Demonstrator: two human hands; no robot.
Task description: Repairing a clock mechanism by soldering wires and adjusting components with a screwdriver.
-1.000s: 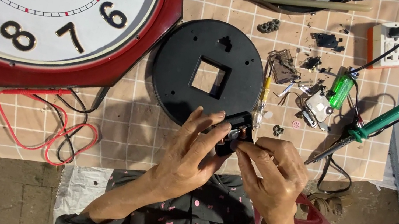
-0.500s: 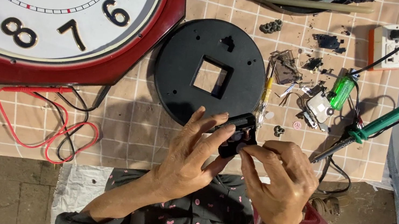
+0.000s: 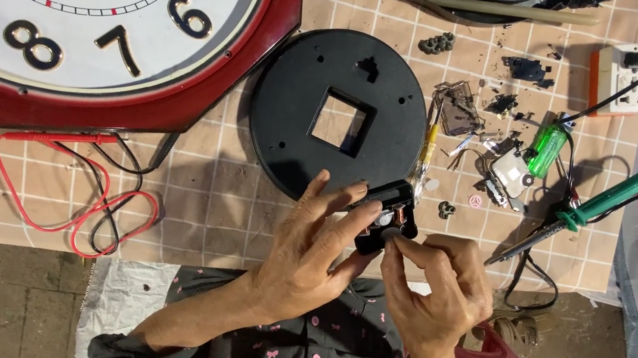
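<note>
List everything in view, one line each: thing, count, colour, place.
large wall clock with dark red frame: one, white face, top left
round black plastic back plate with square hole: one, centre
red and black wire leads: one tangle, lower left
green-handled soldering iron: one, right
small green cylinder: one, right of plate
white socket block: one, top right
checked beige cloth: one, under everything
small black clock movement: one, held by both hands
left hand: gripping movement
right hand: fingertips on movement
</note>
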